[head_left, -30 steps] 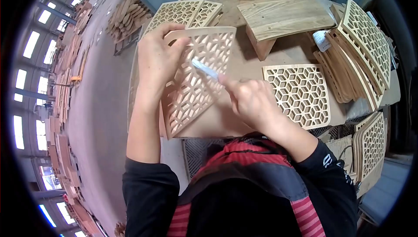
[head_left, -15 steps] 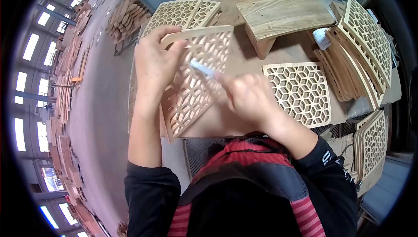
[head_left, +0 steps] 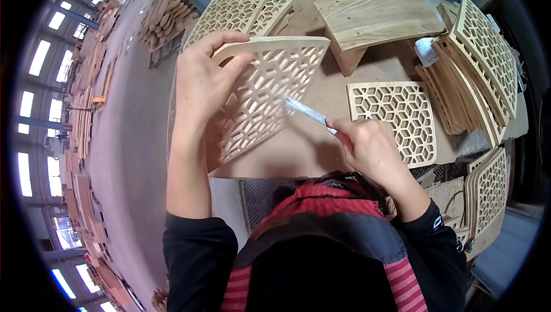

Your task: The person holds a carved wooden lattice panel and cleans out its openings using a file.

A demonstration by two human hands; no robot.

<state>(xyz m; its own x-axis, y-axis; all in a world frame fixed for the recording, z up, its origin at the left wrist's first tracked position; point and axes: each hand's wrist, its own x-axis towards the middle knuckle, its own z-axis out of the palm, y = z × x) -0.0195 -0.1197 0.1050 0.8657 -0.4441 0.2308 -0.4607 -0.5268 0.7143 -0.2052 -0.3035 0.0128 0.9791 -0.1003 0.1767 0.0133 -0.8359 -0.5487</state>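
A latticed wooden panel (head_left: 278, 74) with a curved top edge stands tilted on the table. My left hand (head_left: 209, 77) grips its upper left edge, with the thumb on the near face and the fingers over the top. My right hand (head_left: 370, 145) is closed around a thin, flat, grey-white file-like tool (head_left: 307, 110); its exact kind is unclear. The tool's far end is blurred and lies at the panel's openings, near its right side. Just beyond my right hand, a second lattice panel (head_left: 396, 97) lies flat on the table.
A small wooden stand (head_left: 379, 19) sits at the back of the table (head_left: 298, 157). More lattice panels (head_left: 229, 16) lie at the back left. Stacked curved panels (head_left: 485, 54) are at the right, with others (head_left: 488, 197) lower down. A pile of wooden pieces (head_left: 166, 19) is beyond the table.
My right hand and the tool have moved right and down, away from the panel's middle. The panel has turned, its top right corner swinging right.
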